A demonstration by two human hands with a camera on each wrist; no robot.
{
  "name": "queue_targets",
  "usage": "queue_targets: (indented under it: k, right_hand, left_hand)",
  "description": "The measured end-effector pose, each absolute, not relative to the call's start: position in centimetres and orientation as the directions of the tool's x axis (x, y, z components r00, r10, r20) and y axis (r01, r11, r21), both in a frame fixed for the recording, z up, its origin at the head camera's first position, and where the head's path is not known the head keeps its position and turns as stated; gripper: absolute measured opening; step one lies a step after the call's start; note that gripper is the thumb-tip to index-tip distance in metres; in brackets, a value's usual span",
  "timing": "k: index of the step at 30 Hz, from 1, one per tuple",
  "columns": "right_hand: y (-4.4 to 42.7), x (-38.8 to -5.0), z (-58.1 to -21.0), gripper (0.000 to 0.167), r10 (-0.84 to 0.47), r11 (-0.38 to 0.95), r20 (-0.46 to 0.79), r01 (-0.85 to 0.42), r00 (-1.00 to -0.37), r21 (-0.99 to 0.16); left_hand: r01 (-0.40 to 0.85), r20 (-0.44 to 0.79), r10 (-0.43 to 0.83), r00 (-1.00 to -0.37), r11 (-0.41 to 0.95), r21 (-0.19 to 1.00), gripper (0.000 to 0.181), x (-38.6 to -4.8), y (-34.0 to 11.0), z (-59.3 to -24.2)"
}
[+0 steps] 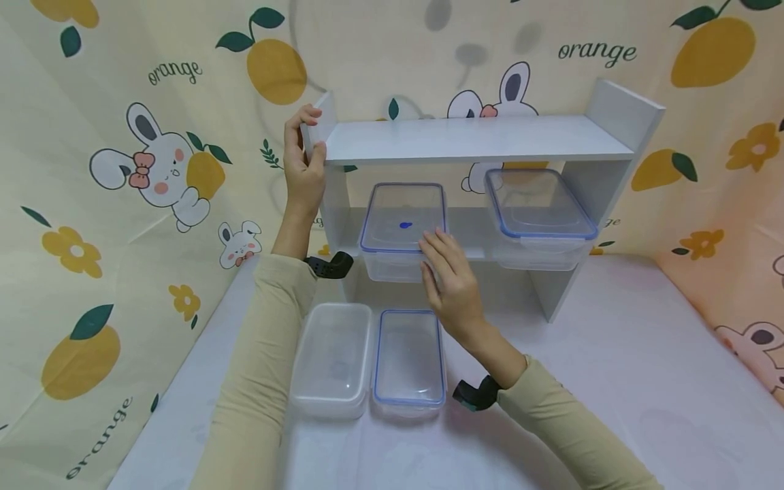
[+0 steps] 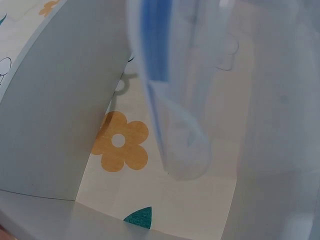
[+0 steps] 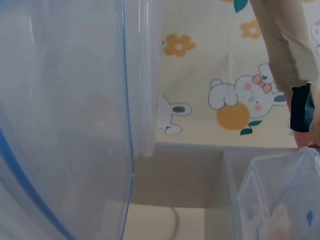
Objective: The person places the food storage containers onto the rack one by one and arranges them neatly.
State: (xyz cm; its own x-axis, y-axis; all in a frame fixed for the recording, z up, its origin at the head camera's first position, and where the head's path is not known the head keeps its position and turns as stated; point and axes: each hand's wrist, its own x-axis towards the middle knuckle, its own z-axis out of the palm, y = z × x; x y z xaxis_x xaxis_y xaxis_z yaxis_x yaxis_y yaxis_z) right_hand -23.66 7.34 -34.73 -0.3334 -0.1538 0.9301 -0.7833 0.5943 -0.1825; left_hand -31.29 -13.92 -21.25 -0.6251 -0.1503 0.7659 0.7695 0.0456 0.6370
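Note:
At the upper left of the white shelf unit (image 1: 478, 139), my left hand (image 1: 304, 167) grips the edge of the side panel, thumb on the front and fingers bent over the top. My right hand (image 1: 450, 282) has its fingers extended against the front right corner of a clear container with a blue-edged lid (image 1: 401, 218) on the middle shelf. That container juts out past the shelf's front. In the left wrist view a clear container (image 2: 187, 155) is blurred beside a grey panel (image 2: 60, 110). The right wrist view shows a container with a blue spot (image 3: 280, 185) at lower right.
Another blue-edged container (image 1: 542, 211) sits on the right of the middle shelf, also jutting forward. On the white tabletop (image 1: 612, 381), a frosted container (image 1: 333, 354) stands beside a blue-edged one (image 1: 409, 361), in front of the unit. A printed cloth hangs behind.

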Motion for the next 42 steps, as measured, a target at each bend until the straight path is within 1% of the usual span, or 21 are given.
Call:
queue_targets:
  k: [3, 6, 11, 15, 21, 26, 30, 32, 35, 39, 42]
  right_hand:
    - [7.4, -23.8, -34.5, 0.029, -0.166, 0.609, 0.933, -0.777, -0.32, -0.158]
    - [7.5, -24.2, -34.3, 0.029, -0.168, 0.608, 0.933, -0.778, -0.319, -0.156]
    - [7.7, -24.7, -34.3, 0.029, -0.173, 0.605, 0.928, -0.779, -0.33, -0.164]
    - [7.8, -25.2, -34.1, 0.028, -0.18, 0.614, 0.917, -0.769, -0.355, -0.177]
    - [7.9, -26.2, -33.6, 0.028, -0.168, 0.611, 0.892, -0.754, -0.42, -0.24]
    - [8.1, -26.6, -33.6, 0.03, -0.165, 0.599, 0.872, -0.749, -0.462, -0.283]
    - [8.3, -26.4, -33.7, 0.037, -0.171, 0.581, 0.859, -0.754, -0.482, -0.307]
    - [8.5, -26.2, -33.8, 0.041, -0.167, 0.568, 0.862, -0.761, -0.478, -0.313]
    - [8.7, -25.8, -34.0, 0.043, -0.148, 0.546, 0.878, -0.778, -0.455, -0.31]
    - [8.9, -24.8, -34.6, 0.042, -0.12, 0.513, 0.898, -0.801, -0.423, -0.308]
    - [9.1, -23.7, -35.3, 0.042, -0.116, 0.496, 0.901, -0.81, -0.419, -0.313]
  left_hand:
    - [0.771, 0.767, -0.148, -0.624, 0.036, 0.635, 0.03, -31.2, -13.9, -21.2]
    - [0.771, 0.766, -0.151, -0.625, 0.031, 0.636, 0.03, -31.3, -13.9, -21.3]
    - [0.786, 0.78, -0.156, -0.607, 0.031, 0.618, 0.031, -32.8, -14.4, -22.0]
    - [0.801, 0.796, -0.155, -0.585, 0.044, 0.597, 0.033, -33.8, -14.7, -22.4]
    - [0.806, 0.801, -0.157, -0.578, 0.046, 0.59, 0.033, -33.8, -14.8, -22.3]
    - [0.801, 0.795, -0.157, -0.586, 0.037, 0.598, 0.034, -33.8, -14.7, -22.2]
    - [0.789, 0.785, -0.15, -0.601, 0.047, 0.613, 0.034, -33.7, -14.6, -22.1]
    - [0.779, 0.777, -0.148, -0.611, 0.057, 0.624, 0.033, -33.1, -14.5, -21.9]
    - [0.762, 0.761, -0.148, -0.632, 0.061, 0.645, 0.032, -32.1, -14.4, -21.5]
    - [0.737, 0.738, -0.148, -0.658, 0.075, 0.672, 0.04, -31.2, -14.4, -21.2]
    - [0.723, 0.725, -0.146, -0.673, 0.08, 0.686, 0.044, -31.1, -14.5, -21.2]
